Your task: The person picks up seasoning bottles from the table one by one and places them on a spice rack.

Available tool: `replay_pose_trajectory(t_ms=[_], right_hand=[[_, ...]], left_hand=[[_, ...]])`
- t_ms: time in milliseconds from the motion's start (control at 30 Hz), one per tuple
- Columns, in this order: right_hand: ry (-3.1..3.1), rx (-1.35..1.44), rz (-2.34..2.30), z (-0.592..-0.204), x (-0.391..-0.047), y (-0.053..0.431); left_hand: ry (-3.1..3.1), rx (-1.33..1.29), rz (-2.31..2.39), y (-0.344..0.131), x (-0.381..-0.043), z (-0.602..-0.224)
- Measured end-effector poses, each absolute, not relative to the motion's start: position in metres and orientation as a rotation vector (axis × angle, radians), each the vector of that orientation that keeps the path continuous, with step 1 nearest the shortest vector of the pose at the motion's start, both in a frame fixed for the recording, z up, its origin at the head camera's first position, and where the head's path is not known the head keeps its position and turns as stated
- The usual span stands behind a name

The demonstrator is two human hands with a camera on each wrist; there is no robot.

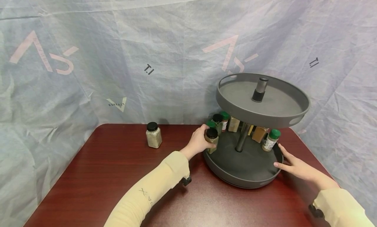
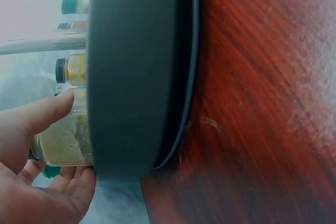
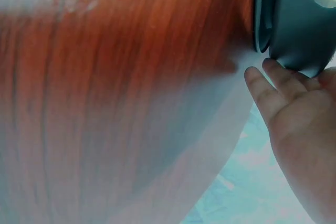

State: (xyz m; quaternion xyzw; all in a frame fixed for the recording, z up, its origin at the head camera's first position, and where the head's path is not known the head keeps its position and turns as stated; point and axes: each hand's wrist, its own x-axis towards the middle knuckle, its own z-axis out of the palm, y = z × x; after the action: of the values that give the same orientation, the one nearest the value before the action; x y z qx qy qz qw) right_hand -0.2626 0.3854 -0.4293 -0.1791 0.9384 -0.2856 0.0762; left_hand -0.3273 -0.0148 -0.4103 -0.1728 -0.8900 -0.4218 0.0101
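A two-tier dark grey turntable organizer [image 1: 241, 176] stands on the table's right side. At the left of its lower tray, my left hand [image 1: 198, 142] holds a glass spice jar [image 1: 211, 142] with a black lid, thumb on the near side and fingers round the far side. The left wrist view shows this jar [image 2: 65, 140] just inside the tray wall. My right hand [image 1: 298, 168] touches the lower tray's right rim with fairly straight fingers, near a green-capped spice bottle [image 1: 269, 142]. Several other spice jars [image 1: 234, 124] line the back of that tray.
Another black-lidded spice jar [image 1: 153, 135] stands apart on the dark red wooden table [image 1: 117, 174], toward the back left. The upper tray [image 1: 282, 96] overhangs the lower one, with a centre post [image 1: 243, 138] between them. A grey cloth [image 1: 165, 57] hangs behind the table.
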Motion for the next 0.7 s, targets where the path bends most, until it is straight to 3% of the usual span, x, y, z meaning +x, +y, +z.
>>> replay_pose_trajectory(t_ms=[700], right_hand=[[2.807, -0.575, -0.853, -0.426, -0.262, 0.386]], left_hand=[[-2.926, -0.685, -1.261, -0.029, -0.323, -0.389]])
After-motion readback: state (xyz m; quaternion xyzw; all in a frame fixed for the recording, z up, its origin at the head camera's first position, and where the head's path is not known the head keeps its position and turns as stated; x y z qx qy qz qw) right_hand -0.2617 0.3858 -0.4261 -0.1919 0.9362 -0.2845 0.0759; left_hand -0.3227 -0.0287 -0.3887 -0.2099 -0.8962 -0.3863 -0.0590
